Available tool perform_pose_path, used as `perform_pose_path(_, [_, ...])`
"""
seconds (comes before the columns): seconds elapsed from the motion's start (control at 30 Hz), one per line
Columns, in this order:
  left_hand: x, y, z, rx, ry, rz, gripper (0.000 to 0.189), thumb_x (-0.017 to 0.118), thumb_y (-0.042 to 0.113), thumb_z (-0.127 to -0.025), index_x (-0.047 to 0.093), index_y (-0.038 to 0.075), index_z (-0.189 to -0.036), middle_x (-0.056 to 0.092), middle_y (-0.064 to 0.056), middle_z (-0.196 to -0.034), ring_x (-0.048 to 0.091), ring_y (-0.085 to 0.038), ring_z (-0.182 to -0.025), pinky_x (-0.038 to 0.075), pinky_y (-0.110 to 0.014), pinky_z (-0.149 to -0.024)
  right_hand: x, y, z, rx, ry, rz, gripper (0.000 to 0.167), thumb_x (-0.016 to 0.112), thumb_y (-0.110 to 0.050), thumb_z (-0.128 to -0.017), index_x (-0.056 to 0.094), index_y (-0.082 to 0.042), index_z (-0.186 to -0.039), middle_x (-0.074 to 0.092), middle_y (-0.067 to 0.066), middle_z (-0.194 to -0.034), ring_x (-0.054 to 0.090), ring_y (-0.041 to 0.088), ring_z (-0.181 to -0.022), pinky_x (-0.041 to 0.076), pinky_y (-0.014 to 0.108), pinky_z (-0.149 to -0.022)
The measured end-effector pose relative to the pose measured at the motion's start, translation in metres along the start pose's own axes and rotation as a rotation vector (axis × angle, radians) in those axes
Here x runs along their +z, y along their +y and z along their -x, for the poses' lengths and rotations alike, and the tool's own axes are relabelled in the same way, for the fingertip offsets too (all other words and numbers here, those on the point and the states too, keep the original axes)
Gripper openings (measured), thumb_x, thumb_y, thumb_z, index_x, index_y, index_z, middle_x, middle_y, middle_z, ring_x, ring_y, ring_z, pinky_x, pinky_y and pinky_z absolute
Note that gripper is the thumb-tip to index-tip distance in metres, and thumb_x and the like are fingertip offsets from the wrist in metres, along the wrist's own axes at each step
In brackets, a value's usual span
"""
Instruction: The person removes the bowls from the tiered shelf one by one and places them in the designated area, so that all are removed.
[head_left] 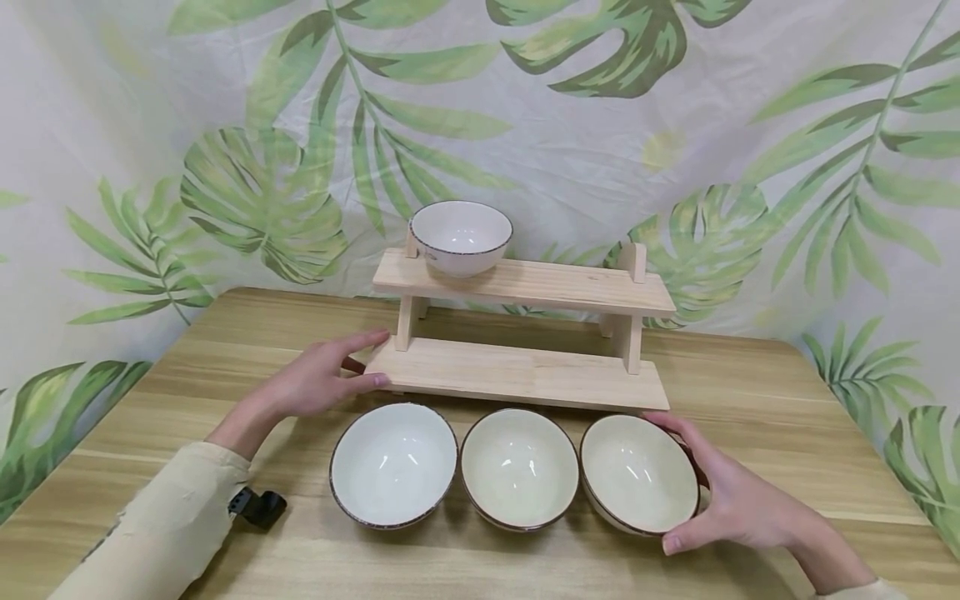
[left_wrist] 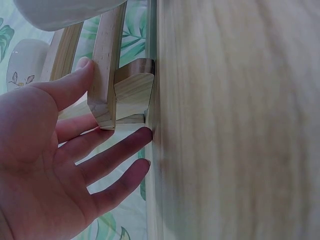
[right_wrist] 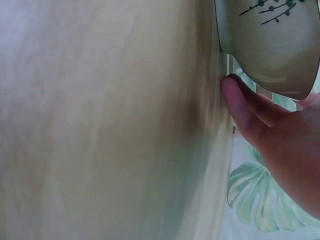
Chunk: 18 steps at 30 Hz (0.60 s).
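Note:
A two-tier wooden rack (head_left: 517, 371) stands at the back of the table. My left hand (head_left: 326, 377) is at the left end of its lower shelf, thumb on the plank (left_wrist: 102, 75) and fingers around the end, the last two spread free. On the upper shelf's left side sits a small white bowl (head_left: 459, 250). In front, a white bowl (head_left: 393, 467), a cream middle bowl (head_left: 520, 471) and a cream right bowl (head_left: 637, 475) stand upright in a row. My right hand (head_left: 738, 500) curves around the right bowl's outer side, index finger behind, thumb in front near the tabletop.
The wood-grain table (head_left: 300, 550) ends at a hanging leaf-print cloth (head_left: 570, 150) close behind the rack. A small black device (head_left: 258, 507) is by the left sleeve (head_left: 161, 525). The front bowls stand close together, just ahead of the lower shelf.

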<state>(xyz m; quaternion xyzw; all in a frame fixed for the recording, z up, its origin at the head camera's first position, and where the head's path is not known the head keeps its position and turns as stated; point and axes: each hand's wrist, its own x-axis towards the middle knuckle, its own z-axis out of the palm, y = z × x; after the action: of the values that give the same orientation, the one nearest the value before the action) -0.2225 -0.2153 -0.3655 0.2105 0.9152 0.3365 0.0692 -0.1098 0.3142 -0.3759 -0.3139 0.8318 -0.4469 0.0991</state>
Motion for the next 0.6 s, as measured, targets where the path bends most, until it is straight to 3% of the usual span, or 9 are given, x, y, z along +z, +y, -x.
perform_pose_path(0.2, [0.000, 0.000, 0.001, -0.004, -0.002, -0.001, 0.075, 0.071, 0.039, -0.103, 0.040, 0.008, -0.164, 0.042, -0.024, -0.166, 0.069, -0.044, -0.124, 0.062, -0.051, -0.094, -0.013, -0.009, -0.004, -0.001, 0.016, 0.064, 0.122, 0.098, -0.009, -0.069, 0.024, -0.010, -0.166, 0.047, 0.013, -0.159, 0.054, 0.005, -0.137, 0.053, 0.023, -0.099])
perform_pose_path(0.43, [0.000, 0.001, 0.001, 0.000, -0.001, -0.008, 0.075, 0.070, 0.039, -0.103, 0.040, 0.007, -0.164, 0.041, -0.024, -0.167, 0.069, -0.045, -0.124, 0.061, -0.053, -0.096, -0.033, -0.029, -0.028, -0.073, 0.100, 0.126, 0.119, 0.095, 0.004, -0.068, 0.029, -0.013, -0.165, 0.049, 0.000, -0.157, 0.056, 0.003, -0.135, 0.054, 0.024, -0.102])
perform_pose_path(0.6, [0.000, 0.001, 0.002, 0.003, 0.002, -0.004, 0.075, 0.070, 0.039, -0.104, 0.040, 0.007, -0.164, 0.041, -0.023, -0.168, 0.068, -0.045, -0.125, 0.061, -0.054, -0.097, -0.043, -0.049, -0.056, -0.056, 0.123, 0.169, 0.111, 0.094, -0.001, -0.075, 0.031, -0.019, -0.164, 0.052, 0.009, -0.153, 0.058, 0.001, -0.131, 0.054, 0.023, -0.103])
